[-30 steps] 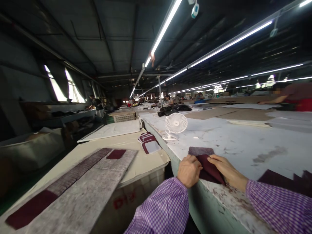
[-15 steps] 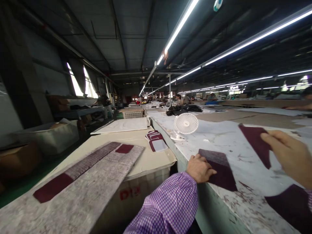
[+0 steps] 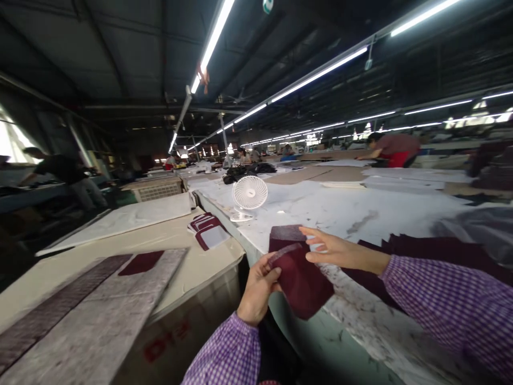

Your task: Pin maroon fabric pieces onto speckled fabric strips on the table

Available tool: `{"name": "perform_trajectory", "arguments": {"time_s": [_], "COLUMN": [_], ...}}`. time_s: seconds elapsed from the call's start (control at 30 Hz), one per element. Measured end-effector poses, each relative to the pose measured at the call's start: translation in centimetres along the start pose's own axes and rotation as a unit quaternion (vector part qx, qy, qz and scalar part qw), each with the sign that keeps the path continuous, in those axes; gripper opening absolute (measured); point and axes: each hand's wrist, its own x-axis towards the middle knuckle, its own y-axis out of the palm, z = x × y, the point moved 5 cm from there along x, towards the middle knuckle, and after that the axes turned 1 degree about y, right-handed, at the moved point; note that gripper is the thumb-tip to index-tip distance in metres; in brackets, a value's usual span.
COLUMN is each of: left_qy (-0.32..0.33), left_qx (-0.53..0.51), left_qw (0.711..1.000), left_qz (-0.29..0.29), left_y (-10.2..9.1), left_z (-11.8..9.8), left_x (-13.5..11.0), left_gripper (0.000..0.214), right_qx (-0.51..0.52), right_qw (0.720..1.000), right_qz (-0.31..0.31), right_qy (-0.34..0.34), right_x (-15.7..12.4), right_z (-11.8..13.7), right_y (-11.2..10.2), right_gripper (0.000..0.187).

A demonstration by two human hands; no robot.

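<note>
Pinching a maroon piece (image 3: 303, 283) at its left edge, the person's left hand (image 3: 256, 291) sets the thumb on top and the other fingers beneath. The right hand (image 3: 339, 250) is open, its fingers spread apart and pointing left, just beside the upper part of that piece; whether its fingertips touch the grey-ended piece (image 3: 284, 233) behind cannot be told. The maroon piece is tilted at the near edge of the white-topped table (image 3: 340, 200), its lower end reaching past that edge, while the grey-ended piece lies on the tabletop.

The left forearm rises from below in a purple checked sleeve (image 3: 226, 350); the right one comes in from the right, above a maroon pile (image 3: 433, 251). Red characters mark the side of the bin (image 3: 200, 315), blurred beyond sure reading. Lettering at the hub of the white fan (image 3: 249, 192) is too small to read.
</note>
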Motion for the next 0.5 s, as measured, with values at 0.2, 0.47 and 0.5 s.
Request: {"name": "perform_trajectory", "arguments": {"time_s": [0.2, 0.47, 0.5], "left_qy": [-0.013, -0.050, -0.052], "left_qx": [-0.040, 0.020, 0.030], "left_qw": [0.999, 0.995, 0.994], "left_qz": [0.034, 0.082, 0.094], "left_y": [0.3, 0.1, 0.4], "left_z": [-0.1, -1.1, -1.6], "left_x": [-1.5, -1.0, -0.7], "left_gripper": [0.039, 0.036, 0.037], "right_qx": [0.183, 0.252, 0.256], "right_qw": [0.976, 0.958, 0.956], "right_qz": [0.056, 0.099, 0.113], "right_qy": [0.102, 0.096, 0.091], "right_x": [-0.3, -1.3, -1.5], "right_z": [-1.6, -0.4, -0.3], "right_y": [1.2, -0.6, -0.8], "right_gripper": [0.082, 0.061, 0.060]}}
